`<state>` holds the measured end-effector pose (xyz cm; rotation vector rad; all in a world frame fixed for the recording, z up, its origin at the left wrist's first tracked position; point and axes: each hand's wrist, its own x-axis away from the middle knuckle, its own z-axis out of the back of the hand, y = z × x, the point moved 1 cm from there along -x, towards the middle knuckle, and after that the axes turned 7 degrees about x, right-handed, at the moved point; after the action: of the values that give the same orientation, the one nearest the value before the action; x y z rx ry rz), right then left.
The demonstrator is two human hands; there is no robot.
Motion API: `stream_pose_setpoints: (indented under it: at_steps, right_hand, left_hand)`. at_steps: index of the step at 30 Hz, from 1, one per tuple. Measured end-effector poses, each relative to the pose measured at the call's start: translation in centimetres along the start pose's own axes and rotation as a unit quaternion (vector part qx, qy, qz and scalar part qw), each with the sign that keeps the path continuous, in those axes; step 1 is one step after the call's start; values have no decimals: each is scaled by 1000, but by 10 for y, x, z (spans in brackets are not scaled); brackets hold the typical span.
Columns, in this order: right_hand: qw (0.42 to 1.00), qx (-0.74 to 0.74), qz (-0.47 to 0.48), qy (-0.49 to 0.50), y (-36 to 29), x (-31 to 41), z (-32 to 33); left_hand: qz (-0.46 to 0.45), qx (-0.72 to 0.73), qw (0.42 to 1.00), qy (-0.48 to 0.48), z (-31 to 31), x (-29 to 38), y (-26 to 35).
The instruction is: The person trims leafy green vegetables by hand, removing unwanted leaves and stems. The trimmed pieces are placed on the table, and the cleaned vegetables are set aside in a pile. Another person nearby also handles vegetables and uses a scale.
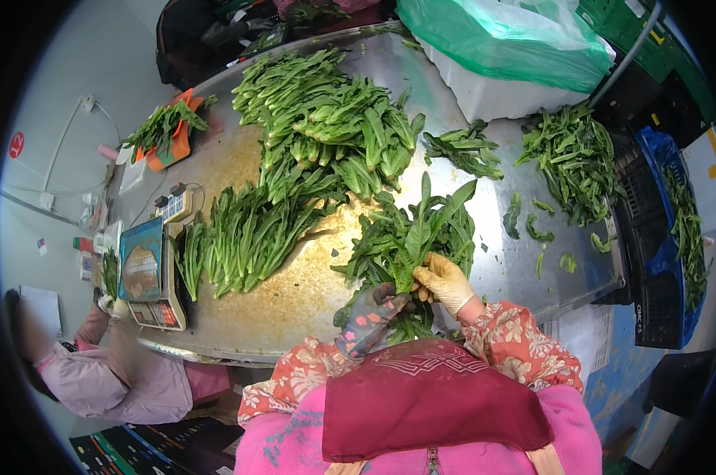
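Observation:
My left hand (369,317), in a dark glove with a floral print, grips the lower end of a leafy green plant (418,237). My right hand (444,282), in a pale glove, has its fingers closed on the same plant just above and to the right. Its long leaves point away from me. Around and under both hands lies a loose pile of green leaves (372,246). Neat rows of leafy stalks with pale cut ends (248,243) lie on the metal table (298,309) to the left, and a bigger heap (334,119) lies beyond.
A digital scale (156,285) stands at the left, near a co-worker (108,380). An orange scoop-like container (177,148) holds leaves. Loose leaves (571,160) lie at the right, by a white box (482,95) with green plastic. A blue-lined crate (687,237) stands beyond the right edge.

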<state>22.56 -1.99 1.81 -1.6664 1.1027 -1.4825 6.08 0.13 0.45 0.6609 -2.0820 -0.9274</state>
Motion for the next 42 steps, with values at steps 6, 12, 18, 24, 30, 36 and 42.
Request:
stream_pose_setpoints:
  at_steps: [6,12,18,24,30,36,42]
  right_hand:
    - [999,-21,32,16,12,-3,7]
    - [988,-135,71,32,6,2,16]
    - [992,-111,38,44,6,5,13]
    - [985,-118,99,70,-1,6,17]
    - [987,113,-16,-113,9,17,15]
    - [951,217,45,215,30,30,67]
    - [806,534,-38,252,59,15,67]
  left_hand:
    - [-153,-204,961,110,5,5,2]
    - [-425,-499,747,111,24,5,14]
    - [-356,-307,871,140,32,2,-3]
    - [-222,127,957,134,43,-4,1]
    - [-234,52,955,175,81,-1,24]
    - [-279,-189,853,398,182,19,100]
    - [-408,-198,872,184,172,9,85]
